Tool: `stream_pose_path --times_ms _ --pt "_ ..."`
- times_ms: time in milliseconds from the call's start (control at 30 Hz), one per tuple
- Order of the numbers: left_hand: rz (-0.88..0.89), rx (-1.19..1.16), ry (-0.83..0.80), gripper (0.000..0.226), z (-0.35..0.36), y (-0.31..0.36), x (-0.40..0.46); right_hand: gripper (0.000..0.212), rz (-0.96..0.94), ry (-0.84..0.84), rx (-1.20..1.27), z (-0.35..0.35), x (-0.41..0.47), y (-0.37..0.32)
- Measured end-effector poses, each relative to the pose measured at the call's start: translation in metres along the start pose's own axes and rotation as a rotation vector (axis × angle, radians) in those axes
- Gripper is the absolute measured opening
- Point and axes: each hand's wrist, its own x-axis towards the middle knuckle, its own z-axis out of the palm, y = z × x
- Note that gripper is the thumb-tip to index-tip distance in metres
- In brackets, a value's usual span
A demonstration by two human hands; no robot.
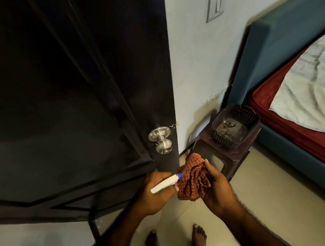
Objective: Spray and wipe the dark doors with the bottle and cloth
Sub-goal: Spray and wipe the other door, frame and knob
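A dark panelled door [66, 101] fills the left and centre, with a silver round knob [162, 141] near its right edge. My left hand [154, 193] grips a white spray bottle head [165, 183] with a blue nozzle, pointed right at the cloth. My right hand [215, 186] holds a crumpled red-orange checked cloth [193, 179] just in front of the nozzle. Both hands are low, below the knob and off the door's surface. The bottle's body is hidden by my left hand.
A dark plastic stool [212, 156] stands by the white wall, carrying a grey basket [235, 126]. A bed with a teal frame [278, 41], red mattress and white sheet lies at the right. My bare feet stand on the pale tiled floor [265, 189].
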Motion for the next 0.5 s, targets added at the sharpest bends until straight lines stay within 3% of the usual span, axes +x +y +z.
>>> stream_pose_path --times_ms 167,333,433,500 --pt "-0.058 -0.295 0.09 0.023 -0.026 -0.013 -0.002 0.047 -0.181 0.034 -0.088 0.03 -0.016 0.0" --pt "-0.066 -0.363 0.065 0.045 -0.073 -0.033 0.0 0.04 -0.694 0.074 -0.492 0.087 -0.017 -0.017" --pt "-0.042 -0.363 0.102 0.062 -0.098 -0.044 0.001 0.031 -1.056 0.001 -0.764 0.114 -0.001 -0.011" --pt "0.014 -0.362 0.087 0.051 -0.114 -0.043 0.001 0.021 -1.274 0.051 -1.078 0.119 0.008 0.0"
